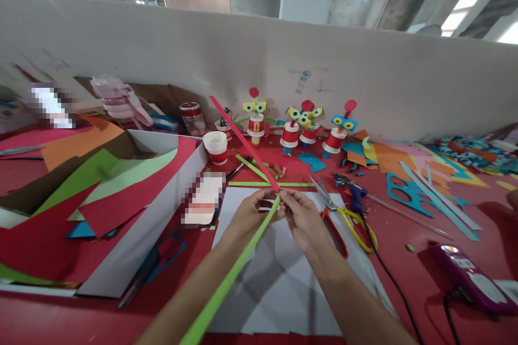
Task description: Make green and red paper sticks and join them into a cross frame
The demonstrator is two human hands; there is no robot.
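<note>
From the head camera I see both hands meeting near the middle of the picture, over a sheet of grey paper [283, 291] lying on the red desk [404, 237]. My left hand [253, 213] comes in from 7 o'clock, its fingers [263, 200] pinched shut on the end of a long green paper strip [232, 275], which trails back toward 7 o'clock along my forearm. My right hand [303, 218] comes in from 5 o'clock, its fingers [288, 198] closed at the same joint, where a red paper strip [243, 140] meets the green one and slants up toward 11 o'clock. The two hands touch at the fingertips.

Just beside the right hand, at 3 o'clock, lie scissors [340, 215] with red and yellow handles, and next to them a blue glue gun [356, 194] with a black cord running toward 5 o'clock. At 12 o'clock, against the white wall [259, 59], stand four paper-cup figures [299, 126] with yellow and blue eyes. A white and red paper cup [216, 146] stands at 11 o'clock. Large coloured paper sheets [105, 183] are piled at 9 o'clock, and a purple device [469, 275] sits at 4 o'clock.
</note>
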